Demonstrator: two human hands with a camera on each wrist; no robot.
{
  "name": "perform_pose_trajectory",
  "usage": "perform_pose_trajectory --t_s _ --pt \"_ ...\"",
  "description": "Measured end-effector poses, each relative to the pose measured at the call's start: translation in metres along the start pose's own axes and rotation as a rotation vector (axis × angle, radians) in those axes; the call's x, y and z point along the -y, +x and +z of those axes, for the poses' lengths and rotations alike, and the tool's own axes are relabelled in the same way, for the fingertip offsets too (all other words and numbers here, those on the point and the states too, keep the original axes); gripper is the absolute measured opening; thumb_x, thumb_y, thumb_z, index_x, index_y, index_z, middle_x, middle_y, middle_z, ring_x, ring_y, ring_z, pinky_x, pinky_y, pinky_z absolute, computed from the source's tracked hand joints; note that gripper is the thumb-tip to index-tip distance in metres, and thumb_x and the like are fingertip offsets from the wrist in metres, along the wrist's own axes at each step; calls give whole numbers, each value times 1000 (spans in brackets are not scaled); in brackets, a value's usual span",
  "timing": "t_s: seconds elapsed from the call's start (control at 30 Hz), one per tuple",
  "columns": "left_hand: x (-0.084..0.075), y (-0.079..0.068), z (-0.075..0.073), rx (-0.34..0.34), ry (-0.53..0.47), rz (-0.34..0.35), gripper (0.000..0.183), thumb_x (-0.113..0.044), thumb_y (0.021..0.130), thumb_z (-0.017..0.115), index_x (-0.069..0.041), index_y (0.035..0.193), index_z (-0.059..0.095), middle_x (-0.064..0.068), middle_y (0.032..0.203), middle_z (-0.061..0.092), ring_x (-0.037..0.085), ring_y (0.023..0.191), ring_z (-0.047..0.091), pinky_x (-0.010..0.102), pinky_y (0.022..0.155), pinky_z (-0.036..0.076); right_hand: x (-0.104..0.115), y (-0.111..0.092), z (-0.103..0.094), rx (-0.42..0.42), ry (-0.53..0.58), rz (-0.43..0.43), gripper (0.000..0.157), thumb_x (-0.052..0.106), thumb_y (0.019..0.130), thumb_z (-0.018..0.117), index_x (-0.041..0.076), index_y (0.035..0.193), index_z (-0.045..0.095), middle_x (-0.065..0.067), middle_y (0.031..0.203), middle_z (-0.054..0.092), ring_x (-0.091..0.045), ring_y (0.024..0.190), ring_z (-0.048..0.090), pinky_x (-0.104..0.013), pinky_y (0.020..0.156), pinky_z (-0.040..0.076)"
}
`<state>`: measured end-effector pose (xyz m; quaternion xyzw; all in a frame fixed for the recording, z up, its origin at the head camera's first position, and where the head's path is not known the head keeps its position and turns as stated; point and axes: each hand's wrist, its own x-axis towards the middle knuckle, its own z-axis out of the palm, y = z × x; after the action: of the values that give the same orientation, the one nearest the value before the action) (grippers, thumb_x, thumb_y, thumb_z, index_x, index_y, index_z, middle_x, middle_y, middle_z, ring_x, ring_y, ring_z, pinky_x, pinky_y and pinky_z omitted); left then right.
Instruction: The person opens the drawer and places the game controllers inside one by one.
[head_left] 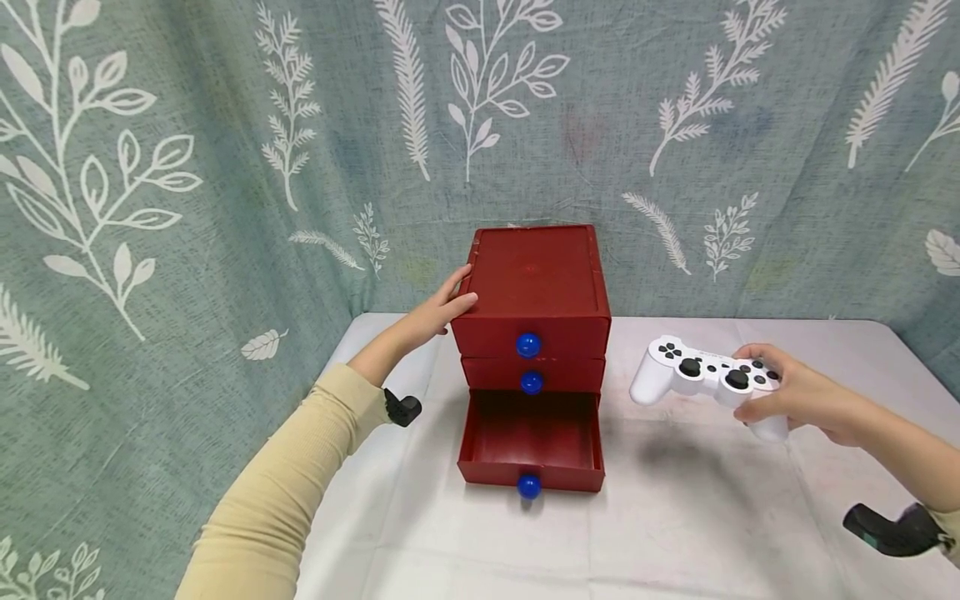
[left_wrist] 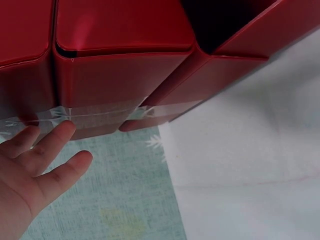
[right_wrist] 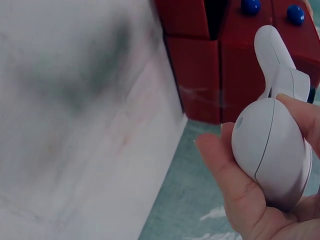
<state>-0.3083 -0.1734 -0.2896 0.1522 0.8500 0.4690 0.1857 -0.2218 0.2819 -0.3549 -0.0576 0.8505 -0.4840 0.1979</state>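
A red cabinet of three stacked drawers with blue knobs stands on the white table. Its bottom drawer is pulled out, showing a bare inside, while the upper two are closed. At the cabinet's top left edge rests my left hand, fingers spread; the left wrist view has its fingertips beside the taped side. My right hand grips a white game controller by its right handle, holding it above the table to the right of the cabinet. The controller's left handle points toward the cabinet.
The white tablecloth spreads around the cabinet and in front of it. Behind and at the left hangs a green curtain with white leaf prints. Black wrist cameras, such as the left one, are strapped to both forearms.
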Motion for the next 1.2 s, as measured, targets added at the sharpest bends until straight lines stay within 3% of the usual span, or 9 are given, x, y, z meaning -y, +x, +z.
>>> perform_pose_trajectory --t_s 0.23,0.53,1.2 --pt "1 1 0 -1 -1 8 65 -36 97 35 -27 148 -3 15 151 16 33 135 25 62 97 26 8 -2 9 24 26 -3 61 12 74 72 19 120 33 -14 101 49 -21 82 56 -41 65 48" --pt "26 20 -5 -15 2 16 64 -43 95 37 -39 146 -2 10 151 17 31 135 27 63 96 26 18 -1 23 68 23 3 67 12 73 73 11 125 30 -18 107 46 -24 84 55 -40 64 47" --pt "28 20 -4 -32 17 30 65 -47 94 37 -40 146 -1 10 151 17 31 134 28 62 96 27 38 2 57 131 34 -7 67 6 70 73 10 124 33 -14 107 47 -24 82 56 -40 63 48"
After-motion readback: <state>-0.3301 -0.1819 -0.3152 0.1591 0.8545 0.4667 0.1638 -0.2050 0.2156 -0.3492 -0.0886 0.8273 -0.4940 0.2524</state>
